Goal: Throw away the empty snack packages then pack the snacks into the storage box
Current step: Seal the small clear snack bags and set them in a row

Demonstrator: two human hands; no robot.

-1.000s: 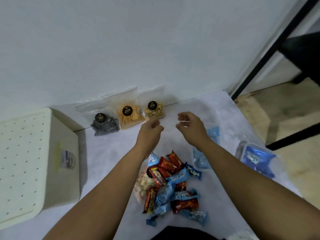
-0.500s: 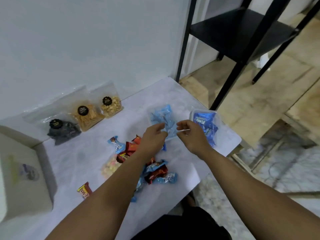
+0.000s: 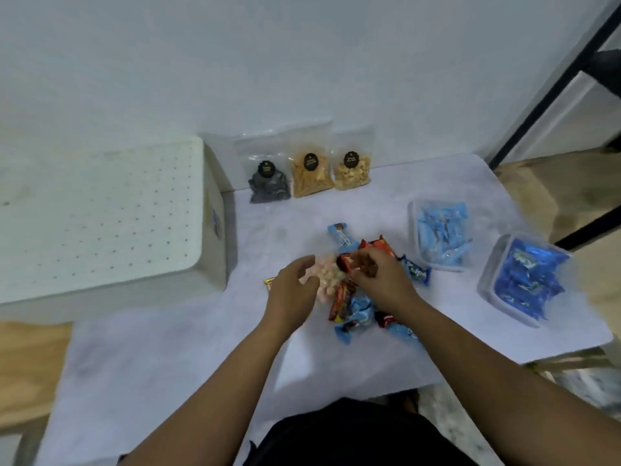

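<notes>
A person's two bare arms reached up from the bottom of the frame to a heap of small snacks (image 3: 361, 297) at the centre of a white-covered table (image 3: 174, 358). The right hand (image 3: 383, 280) had its fingers curled and pinched on a brownish-red wrapper (image 3: 364, 262) at the top of the heap, probably to feel whether it was empty. The left hand (image 3: 292, 290) hung just left of the heap with fingers loosely spread and apart, holding nothing, beside a clear bag of pale round puffs (image 3: 324, 275); it seemed placed to steady or sort the pile.

The heap mixed red-orange and light-blue wrappers, overlapping, so empties could not be told from full ones by sight.

The white storage box (image 3: 100, 223) stood at the left of the frame, well apart from the heap, its dotted lid shut. In all likelihood the lid would have to come off before packing.

Against the wall at upper centre leaned three clear pouches (image 3: 309, 174) with black labels: dark, orange and tan contents. At the right sat two clear tubs, the nearer-centre tub (image 3: 440, 235) with light-blue packets, the outer tub (image 3: 527, 277) with dark-blue ones, close to the table's edge.

No bin showed in the frame.
</notes>
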